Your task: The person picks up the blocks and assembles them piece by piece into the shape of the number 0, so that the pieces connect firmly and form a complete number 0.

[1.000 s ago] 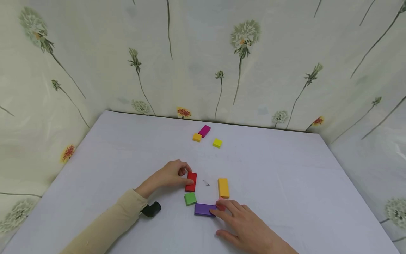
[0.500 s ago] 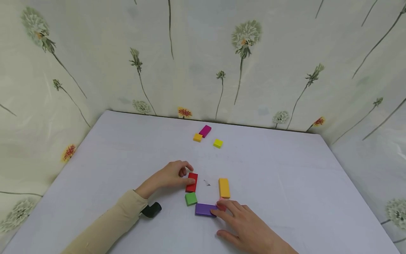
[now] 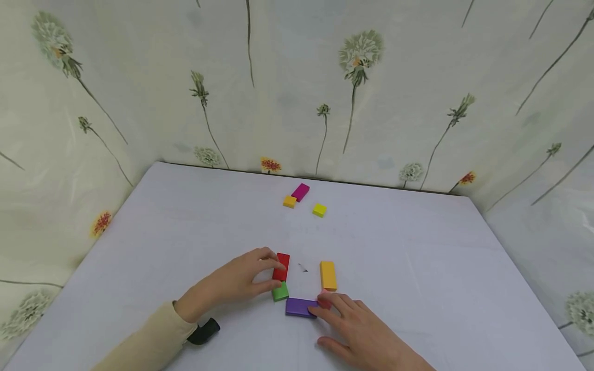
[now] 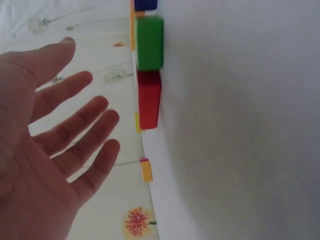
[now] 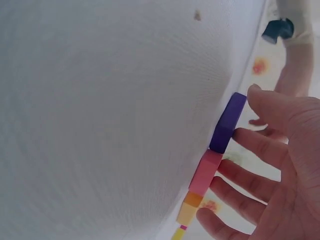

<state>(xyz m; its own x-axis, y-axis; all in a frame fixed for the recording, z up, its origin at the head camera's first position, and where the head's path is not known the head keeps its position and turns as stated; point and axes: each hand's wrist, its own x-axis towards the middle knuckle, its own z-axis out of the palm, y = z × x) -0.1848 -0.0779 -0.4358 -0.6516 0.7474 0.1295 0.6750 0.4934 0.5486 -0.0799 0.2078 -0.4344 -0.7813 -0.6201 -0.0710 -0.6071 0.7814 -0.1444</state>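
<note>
My left hand (image 3: 238,278) hovers with spread fingers over a red block (image 3: 282,257) and a green block (image 3: 280,294), its thumb tip overlapping the green one's edge in the head view. In the left wrist view, daylight shows between the fingers and the red block (image 4: 149,102). The red and green blocks stand end to end. Fingertips of my right hand (image 3: 357,324) rest at a purple block (image 3: 297,307) and a pink block (image 5: 206,172), which the fingers partly cover in the head view. Beyond the pink block lies a long orange block (image 3: 328,275).
Farther back on the white table (image 3: 408,247) lie a magenta block (image 3: 301,192), a small orange block (image 3: 290,201) and a yellow block (image 3: 319,210). A small dark mark (image 3: 303,268) shows between the red and orange blocks. A black device (image 3: 204,332) sits at the left wrist.
My left hand has let go of the red block and moved nearer to me, its thumb now at the green block. The right hand has stayed in place.
</note>
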